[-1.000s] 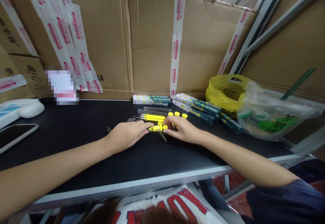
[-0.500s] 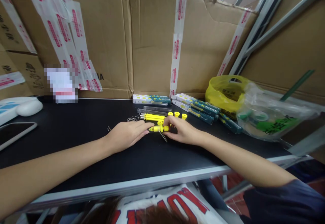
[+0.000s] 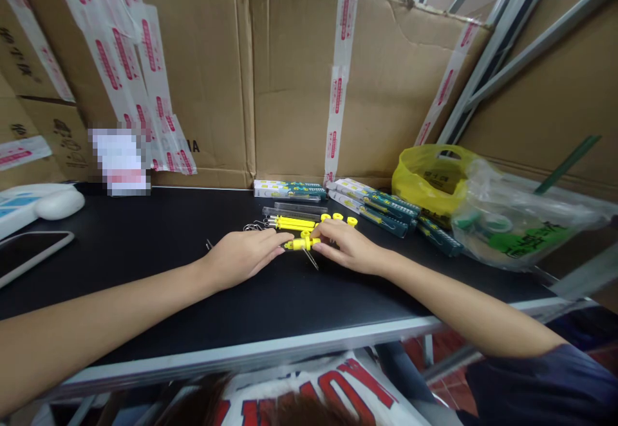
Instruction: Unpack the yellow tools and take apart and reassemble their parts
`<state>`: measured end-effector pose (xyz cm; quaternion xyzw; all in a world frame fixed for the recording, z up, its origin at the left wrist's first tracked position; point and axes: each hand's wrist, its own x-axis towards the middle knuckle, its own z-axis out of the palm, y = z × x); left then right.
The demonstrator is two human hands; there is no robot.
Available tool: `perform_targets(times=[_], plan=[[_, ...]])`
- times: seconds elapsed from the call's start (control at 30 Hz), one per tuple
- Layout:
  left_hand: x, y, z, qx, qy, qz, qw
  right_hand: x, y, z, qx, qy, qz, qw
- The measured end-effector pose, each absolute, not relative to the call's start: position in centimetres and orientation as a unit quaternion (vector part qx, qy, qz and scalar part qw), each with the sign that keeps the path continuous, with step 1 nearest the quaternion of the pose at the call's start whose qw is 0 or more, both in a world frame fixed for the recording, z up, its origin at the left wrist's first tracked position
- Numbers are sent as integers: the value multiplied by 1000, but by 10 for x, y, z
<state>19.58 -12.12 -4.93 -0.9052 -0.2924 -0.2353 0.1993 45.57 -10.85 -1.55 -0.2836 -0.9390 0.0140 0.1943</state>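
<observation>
A small yellow plastic piece [image 3: 300,244] with a round knob on top lies between my hands, just above the black table. My left hand [image 3: 246,252] has its fingers pressed together on the left end, with the fingertips partly hidden. On the right end, the thumb and fingers of my right hand [image 3: 345,244] are pinched. A thin metal wire [image 3: 310,259] slants down from under the piece. Just behind it lie yellow rods [image 3: 294,222] with metal tips, beside a bunch of wire hooks [image 3: 253,226]. Several yellow round-topped parts [image 3: 338,217] stand behind my right hand.
Clear plastic tubes [image 3: 299,209] and printed slim boxes [image 3: 290,188] lie at the back, with more boxes [image 3: 376,207] to the right. A yellow bag [image 3: 427,178] and a clear bag [image 3: 512,226] sit at the right. A phone [image 3: 33,255] rests at the left. Cardboard [image 3: 290,78] walls the back.
My right hand's fingers have shifted slightly on the yellow piece's right end, pinching lower. My left hand stays in place. The whole view has moved a little.
</observation>
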Motion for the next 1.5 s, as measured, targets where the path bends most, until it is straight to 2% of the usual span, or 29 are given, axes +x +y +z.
perform_targets(times=[0.5, 0.67, 0.8, 1.1, 1.3, 1.5], plan=[[195, -121, -51, -903, -299, -224, 210, 461, -104, -14, -314, -915, 39, 248], [195, -122, -50, -904, -301, -226, 202, 470, -98, -1, -350, -901, -14, 257], [195, -121, -50, -903, -299, -236, 200, 481, -92, 7, -375, -901, -61, 211], [193, -121, -51, -905, -305, -220, 200, 475, -101, 10, -362, -925, -45, 102], [194, -121, -50, -906, -297, -229, 197, 488, -101, 21, -494, -857, -144, 8], [194, -122, -49, -905, -295, -227, 205, 498, -102, 23, -533, -826, -160, -94]])
